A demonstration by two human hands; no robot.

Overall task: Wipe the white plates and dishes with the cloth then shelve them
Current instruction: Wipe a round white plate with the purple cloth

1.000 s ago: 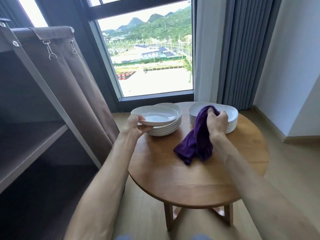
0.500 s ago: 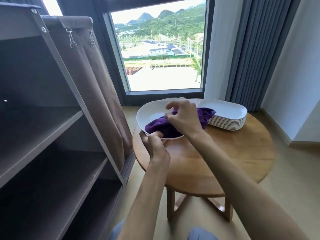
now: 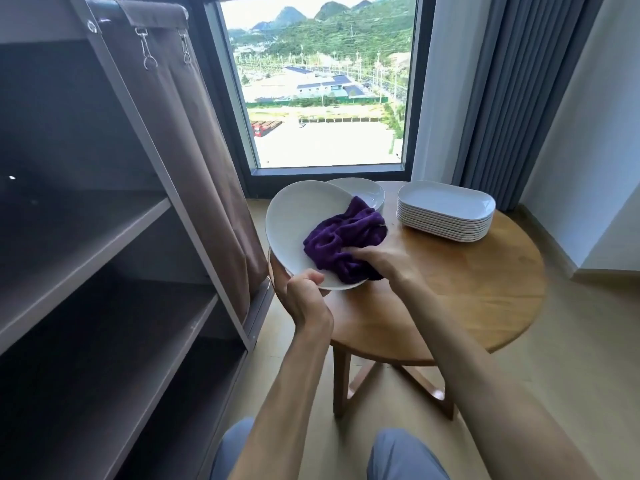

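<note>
Now, glossy white dish (image 3: pixel 304 220) tilted, crumpled purple cloth (image 3: pixel 343 240) inside

We find no text, label, brand, number or sign that we can read anywhere in this view. The white dish (image 3: pixel 304 220) pinched at its near rim shows a plain surface beyond the fingers (image 3: pixel 311 277), and we make out no lettering on it.
</note>
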